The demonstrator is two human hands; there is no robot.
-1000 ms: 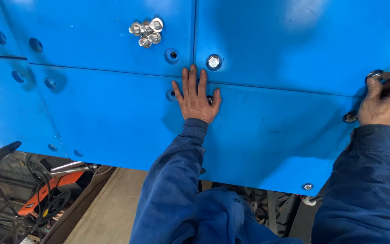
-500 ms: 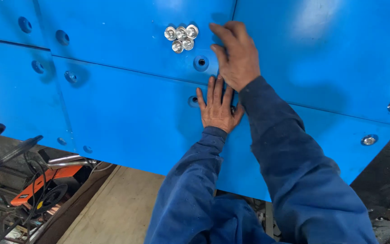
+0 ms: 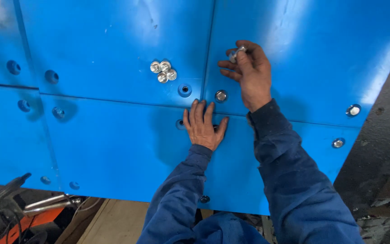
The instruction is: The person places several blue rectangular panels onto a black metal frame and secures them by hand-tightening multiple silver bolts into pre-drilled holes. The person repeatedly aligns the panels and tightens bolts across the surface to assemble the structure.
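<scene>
Head view: a small shiny metal bolt is pinched in the right hand fingertips, above the blue painted steel panels. Hard, light, probably slippery; best held by its head. The left hand lies spread flat, holding nothing.

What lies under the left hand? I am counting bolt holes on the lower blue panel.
The left hand lies flat on the lower blue panel. A dark hole peeks out beside its little finger, another spot shows near the thumb; anything beneath the palm is covered.
</scene>
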